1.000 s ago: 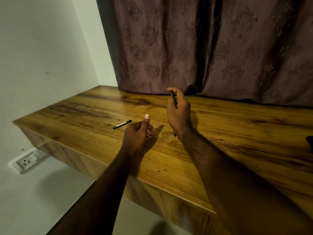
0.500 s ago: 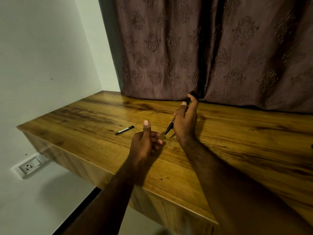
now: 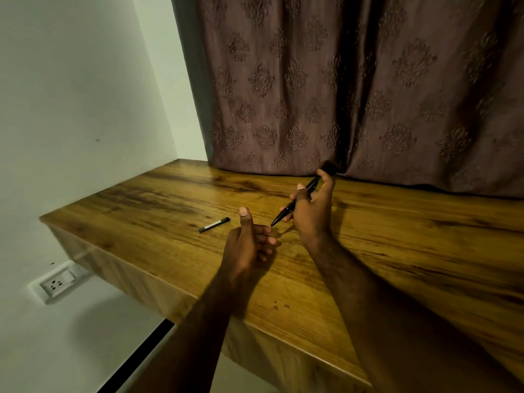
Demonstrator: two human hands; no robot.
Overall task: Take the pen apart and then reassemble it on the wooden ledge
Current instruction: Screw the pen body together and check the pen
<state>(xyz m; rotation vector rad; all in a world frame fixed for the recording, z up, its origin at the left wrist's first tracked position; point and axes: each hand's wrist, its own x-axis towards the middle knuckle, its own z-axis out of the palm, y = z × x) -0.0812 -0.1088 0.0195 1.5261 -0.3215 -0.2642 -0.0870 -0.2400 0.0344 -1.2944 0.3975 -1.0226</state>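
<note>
My right hand (image 3: pixel 312 214) grips a black pen body (image 3: pixel 295 204) above the wooden ledge (image 3: pixel 397 251), tilted with its tip pointing down-left. That tip sits right at the fingertips of my left hand (image 3: pixel 246 242). My left hand rests on the ledge with the thumb up and the fingers loosely curled; whether they hold a small part I cannot tell. A short dark pen piece (image 3: pixel 214 224), with a pale band, lies flat on the ledge to the left of my left hand, apart from both hands.
A patterned brown curtain (image 3: pixel 354 95) hangs down to the back of the ledge. A white wall (image 3: pixel 71 109) stands at the left, with a wall socket (image 3: pixel 55 283) below the ledge's left corner. The ledge's front edge runs under my forearms.
My right hand has tilted the pen from upright to slanting and brought its tip down to my left fingertips. The left hand and the loose piece have stayed in place.
</note>
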